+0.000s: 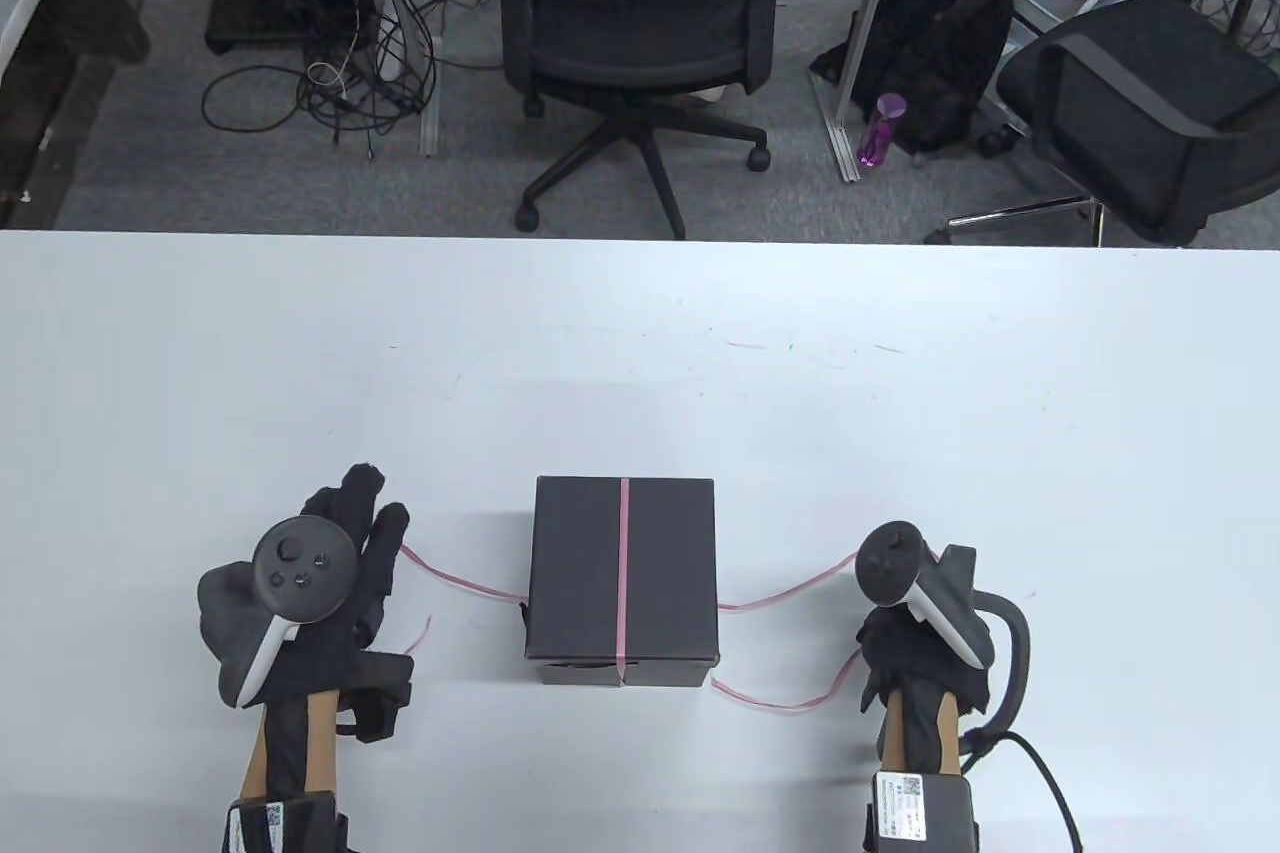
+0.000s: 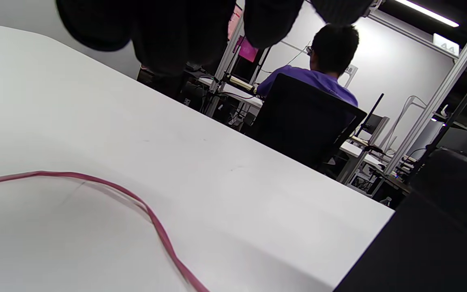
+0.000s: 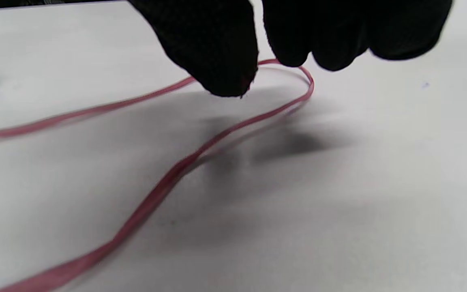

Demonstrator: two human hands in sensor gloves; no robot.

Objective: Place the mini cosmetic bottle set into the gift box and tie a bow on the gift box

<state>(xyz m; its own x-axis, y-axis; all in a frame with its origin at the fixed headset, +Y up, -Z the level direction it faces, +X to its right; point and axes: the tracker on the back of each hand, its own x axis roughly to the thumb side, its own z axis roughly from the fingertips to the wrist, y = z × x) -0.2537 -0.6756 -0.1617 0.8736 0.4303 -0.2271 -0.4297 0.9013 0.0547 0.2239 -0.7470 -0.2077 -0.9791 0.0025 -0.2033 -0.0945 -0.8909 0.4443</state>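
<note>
Table view: gift box [image 1: 622,583] is sitting closed near the front edge of the table [image 1: 640,363], about midway along it.
Ribbon: 1 pink ribbon [image 1: 624,573] is running front to back over the lid; loose lengths are trailing out on both sides along the table.
Left hand: left hand [image 1: 330,583] is lying left of the box, fingers [image 1: 385,543] stretched forward and flat, the ribbon passing under the fingertips; nothing pinched.
Right hand: right hand [image 1: 915,638] is hovering right of the box; in the right wrist view, thumb and fingers [image 3: 217,52] are curling down at the ribbon loop [image 3: 294,93]; whether they are clamping it, cannot tell.
Bottle set: not visible.
Background: 2 office chairs [image 1: 640,23] are standing beyond the far edge.
</note>
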